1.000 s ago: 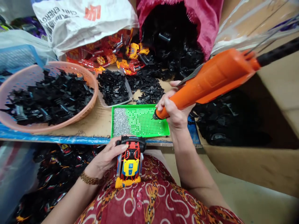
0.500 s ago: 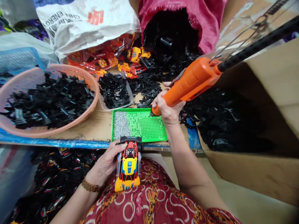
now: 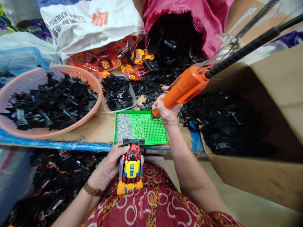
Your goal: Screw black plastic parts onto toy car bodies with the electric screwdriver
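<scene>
My left hand (image 3: 110, 164) grips a red, yellow and blue toy car body (image 3: 131, 167) at its black end piece, close against the patterned shirt. Wrapped round the lower part of an orange electric screwdriver (image 3: 183, 88) is my right hand (image 3: 168, 108). The screwdriver's tip points down over a green perforated tray (image 3: 153, 129); whether it touches the tray, I cannot tell. Small silver screws (image 3: 123, 126) cover the tray's left side. The car body's black end overlaps the tray's near edge in view.
A peach basket (image 3: 93, 116) and a clear tub (image 3: 111, 110) hold black plastic parts. Behind lie red and orange car frames (image 3: 106, 60) by a white sack (image 3: 94, 28) and a pink sack (image 3: 215, 22). A cardboard box (image 3: 255, 176) stands at right. A cable runs up from the screwdriver.
The screwdriver's upper end has swung left and slightly lower, its tip shifting a little left over the tray. My left hand still holds the car body in nearly the same place.
</scene>
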`<state>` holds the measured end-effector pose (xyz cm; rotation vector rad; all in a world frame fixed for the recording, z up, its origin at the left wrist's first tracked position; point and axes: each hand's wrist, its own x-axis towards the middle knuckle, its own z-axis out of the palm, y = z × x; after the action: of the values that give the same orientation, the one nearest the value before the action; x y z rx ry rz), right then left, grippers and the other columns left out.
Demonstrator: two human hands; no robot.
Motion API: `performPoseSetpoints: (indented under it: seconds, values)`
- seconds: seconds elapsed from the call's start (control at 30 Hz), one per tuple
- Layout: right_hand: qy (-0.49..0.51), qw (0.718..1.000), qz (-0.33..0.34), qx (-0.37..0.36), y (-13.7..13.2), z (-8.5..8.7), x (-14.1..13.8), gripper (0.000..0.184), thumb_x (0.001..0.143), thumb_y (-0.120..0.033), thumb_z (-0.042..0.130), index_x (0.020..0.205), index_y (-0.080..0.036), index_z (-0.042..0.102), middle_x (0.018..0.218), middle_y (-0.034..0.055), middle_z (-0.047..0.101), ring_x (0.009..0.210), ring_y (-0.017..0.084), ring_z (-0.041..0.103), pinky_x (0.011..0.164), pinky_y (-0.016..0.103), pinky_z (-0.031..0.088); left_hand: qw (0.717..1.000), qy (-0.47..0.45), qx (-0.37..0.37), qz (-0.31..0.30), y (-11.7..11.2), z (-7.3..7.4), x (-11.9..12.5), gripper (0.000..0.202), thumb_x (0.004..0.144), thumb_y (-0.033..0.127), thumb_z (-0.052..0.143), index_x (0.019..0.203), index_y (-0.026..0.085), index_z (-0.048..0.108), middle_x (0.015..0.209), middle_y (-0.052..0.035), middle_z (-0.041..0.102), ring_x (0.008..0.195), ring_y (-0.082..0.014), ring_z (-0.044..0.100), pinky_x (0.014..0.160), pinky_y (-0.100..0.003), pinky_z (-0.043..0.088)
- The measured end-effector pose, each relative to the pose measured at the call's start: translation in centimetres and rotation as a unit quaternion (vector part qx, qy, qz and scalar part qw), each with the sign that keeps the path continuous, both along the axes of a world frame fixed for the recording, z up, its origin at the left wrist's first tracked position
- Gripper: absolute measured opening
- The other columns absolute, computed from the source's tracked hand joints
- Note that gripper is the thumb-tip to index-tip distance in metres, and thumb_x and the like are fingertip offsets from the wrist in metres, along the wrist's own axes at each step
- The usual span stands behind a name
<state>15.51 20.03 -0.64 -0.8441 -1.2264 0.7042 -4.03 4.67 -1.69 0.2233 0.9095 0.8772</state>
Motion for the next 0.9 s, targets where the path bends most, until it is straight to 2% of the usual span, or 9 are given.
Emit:
performPoseSetpoints:
  seconds: [0.23,0.47,0.7,0.9]
  values:
    - [0.022,1.000,0.005,0.009,0.0,0.0,0.1,0.044,0.072,-0.037,0.077,0.107,-0.024,0.055,0.062,-0.0108,0.057,0.046,0.009,0.055,0.049,0.028,0.053,0.999,0.021,-0.032,0.023,-0.1,-0.1,0.0,0.036,0.055,0.032,0.099,0.079,0.014,0.079,0.072,-0.0032,0.080,0.057,-0.0146,0.071,0.060,-0.023,0.061]
    - [-0.021,1.000,-0.008,0.006,0.1,-1.0,0.3,0.038,0.076,-0.034,0.072,0.109,-0.026,0.053,0.066,-0.0098,0.056,0.052,0.010,0.056,0.054,0.029,0.055,1.000,0.006,-0.006,0.020,-0.1,-0.2,0.1,0.030,0.060,0.031,0.096,0.079,0.015,0.079,0.071,-0.0021,0.080,0.059,-0.0145,0.071,0.060,-0.022,0.060]
    - [-0.014,1.000,0.014,-0.009,0.0,-1.3,-0.1,0.043,0.074,-0.034,0.073,0.110,-0.026,0.051,0.071,-0.0088,0.058,0.053,0.010,0.056,0.053,0.028,0.054,1.000,0.006,0.002,0.013,-0.2,-0.2,0.2,0.029,0.061,0.032,0.095,0.078,0.016,0.079,0.071,-0.0013,0.079,0.058,-0.0136,0.070,0.060,-0.021,0.059]
    - [-0.007,1.000,0.008,0.004,0.1,-1.4,-0.1,0.037,0.075,-0.029,0.072,0.107,-0.026,0.054,0.069,-0.0099,0.057,0.047,0.008,0.053,0.049,0.027,0.052,1.000,0.012,0.006,0.012,-0.2,-0.2,0.2,0.027,0.065,0.032,0.094,0.081,0.016,0.080,0.071,-0.0015,0.079,0.059,-0.0127,0.069,0.060,-0.022,0.059]
